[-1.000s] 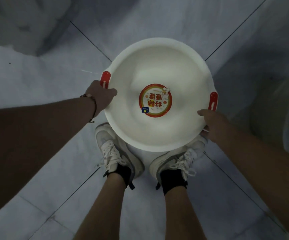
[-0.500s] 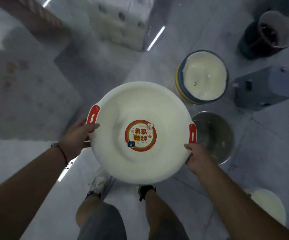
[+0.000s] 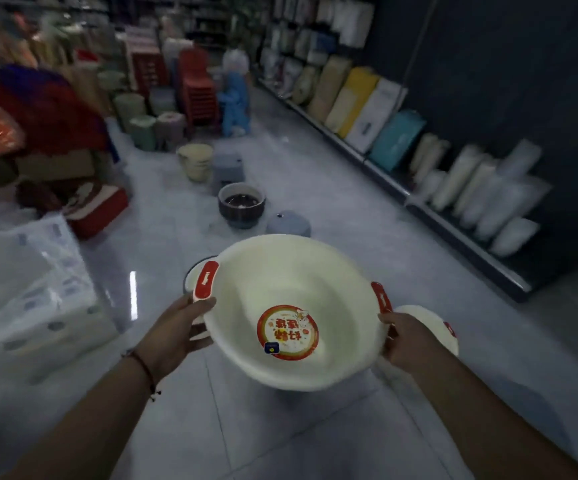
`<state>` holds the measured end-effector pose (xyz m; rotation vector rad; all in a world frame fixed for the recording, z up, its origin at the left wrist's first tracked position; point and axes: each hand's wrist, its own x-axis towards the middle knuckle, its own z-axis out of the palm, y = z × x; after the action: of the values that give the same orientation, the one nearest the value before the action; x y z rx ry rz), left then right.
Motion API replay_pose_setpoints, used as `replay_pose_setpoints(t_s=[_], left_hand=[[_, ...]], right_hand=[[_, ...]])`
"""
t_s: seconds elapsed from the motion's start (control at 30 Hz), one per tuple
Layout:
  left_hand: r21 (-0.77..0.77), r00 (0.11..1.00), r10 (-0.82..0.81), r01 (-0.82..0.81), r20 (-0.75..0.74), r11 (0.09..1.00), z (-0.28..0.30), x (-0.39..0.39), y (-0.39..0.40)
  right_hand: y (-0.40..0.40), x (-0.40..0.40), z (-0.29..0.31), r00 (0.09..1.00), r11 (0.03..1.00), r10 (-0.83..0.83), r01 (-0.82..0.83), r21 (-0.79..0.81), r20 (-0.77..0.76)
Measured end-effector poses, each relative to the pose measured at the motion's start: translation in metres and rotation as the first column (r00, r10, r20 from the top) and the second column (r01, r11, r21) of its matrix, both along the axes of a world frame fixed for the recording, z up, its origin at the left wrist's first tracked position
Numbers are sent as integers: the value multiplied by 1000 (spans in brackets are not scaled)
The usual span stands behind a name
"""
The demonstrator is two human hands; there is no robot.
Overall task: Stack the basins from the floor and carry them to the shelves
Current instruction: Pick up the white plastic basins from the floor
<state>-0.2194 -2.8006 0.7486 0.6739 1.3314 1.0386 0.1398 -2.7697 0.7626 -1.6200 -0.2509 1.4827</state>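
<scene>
So both hands are clamped on the white basin (image 3: 291,306): left hand (image 3: 173,332) under its red handle, right hand (image 3: 407,341) opposite, with another basin (image 3: 432,323) on the floor behind.

Stacked red stools (image 3: 199,88) and blue stools (image 3: 235,105) stand at the far end of a dim shop aisle, beige buckets (image 3: 195,161) and a dark pot (image 3: 242,204) on the glossy tiled floor (image 3: 315,188), a clear plastic box (image 3: 34,282) at left.
</scene>
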Motion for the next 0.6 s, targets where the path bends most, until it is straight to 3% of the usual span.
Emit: replay_pose_setpoints(t_s=[0.23,0.6], left_hand=[[13,923,-384,385,-25,923,59,155,43],[17,826,-564,563,16,826,67,418,62]], right_hand=[[-84,143,32,944,952,-295,304,46,-150],[-182,355,63,835,837,-528,543,74,-154]])
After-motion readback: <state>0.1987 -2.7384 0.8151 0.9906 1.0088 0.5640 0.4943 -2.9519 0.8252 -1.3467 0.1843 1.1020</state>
